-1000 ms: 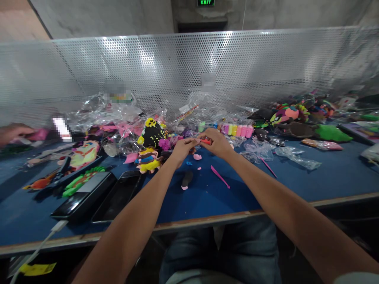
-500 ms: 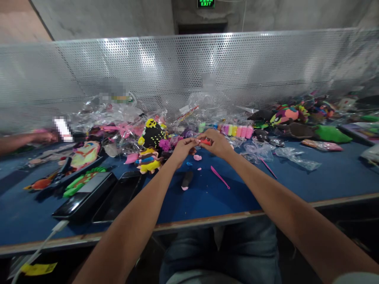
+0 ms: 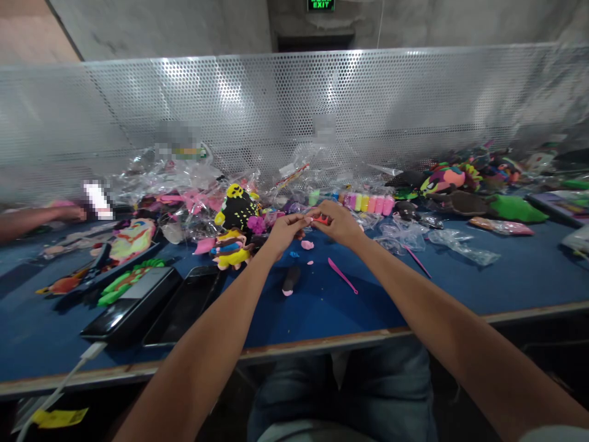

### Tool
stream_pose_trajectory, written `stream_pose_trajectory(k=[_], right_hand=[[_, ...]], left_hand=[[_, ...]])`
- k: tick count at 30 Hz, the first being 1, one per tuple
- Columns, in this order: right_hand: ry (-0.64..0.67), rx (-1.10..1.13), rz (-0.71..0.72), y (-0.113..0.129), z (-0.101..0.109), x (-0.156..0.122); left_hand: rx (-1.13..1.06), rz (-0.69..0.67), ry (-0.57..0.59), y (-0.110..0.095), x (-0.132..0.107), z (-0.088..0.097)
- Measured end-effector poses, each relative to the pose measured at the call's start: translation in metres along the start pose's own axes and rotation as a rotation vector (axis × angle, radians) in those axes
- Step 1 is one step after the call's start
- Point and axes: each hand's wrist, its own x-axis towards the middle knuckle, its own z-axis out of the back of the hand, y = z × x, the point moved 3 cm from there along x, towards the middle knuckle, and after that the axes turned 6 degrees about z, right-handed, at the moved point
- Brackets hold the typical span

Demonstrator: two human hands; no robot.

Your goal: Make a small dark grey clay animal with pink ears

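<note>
My left hand [image 3: 284,231] and my right hand [image 3: 337,222] meet above the middle of the blue table [image 3: 506,276]. Both pinch a small red piece of clay [image 3: 321,220] between their fingertips. Just below them lie pink clay bits [image 3: 307,245], a tiny blue bit [image 3: 292,253], a dark clay roll with a pink end [image 3: 290,279] and a pink modelling tool [image 3: 342,275]. A black and yellow clay figure [image 3: 237,207] and a yellow striped figure [image 3: 229,250] stand left of my left hand.
A row of pastel clay blocks [image 3: 368,202] lies behind my hands among clear plastic bags [image 3: 405,233]. A phone [image 3: 184,310] and a dark device with a white cable [image 3: 131,307] lie at front left. Another person's arm [image 3: 32,218] reaches in at far left. A perforated metal screen [image 3: 294,110] backs the table.
My hands have stayed in place on the red piece, with only small finger shifts. The other person's hand at far left has moved further in over the table.
</note>
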Motion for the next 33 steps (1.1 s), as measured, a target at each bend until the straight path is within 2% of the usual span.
stream_pose_trajectory(k=[7, 13, 25, 33], right_hand=[[-0.007, -0.010, -0.003, -0.0012, -0.0002, -0.0006], [-0.037, -0.045, -0.020, -0.0021, 0.0015, -0.0007], [-0.017, -0.001, -0.099, 0.0049, 0.0050, 0.0011], [-0.035, 0.025, -0.092, 0.0048, 0.0039, 0.0014]], left_hand=[[-0.012, 0.001, -0.041, 0.0005, 0.0006, 0.0006], [-0.050, -0.004, -0.027, -0.0004, -0.0010, 0.0003], [-0.054, 0.001, -0.048, -0.0019, -0.0012, -0.0020], [-0.090, 0.007, -0.032, 0.0022, -0.0001, -0.0015]])
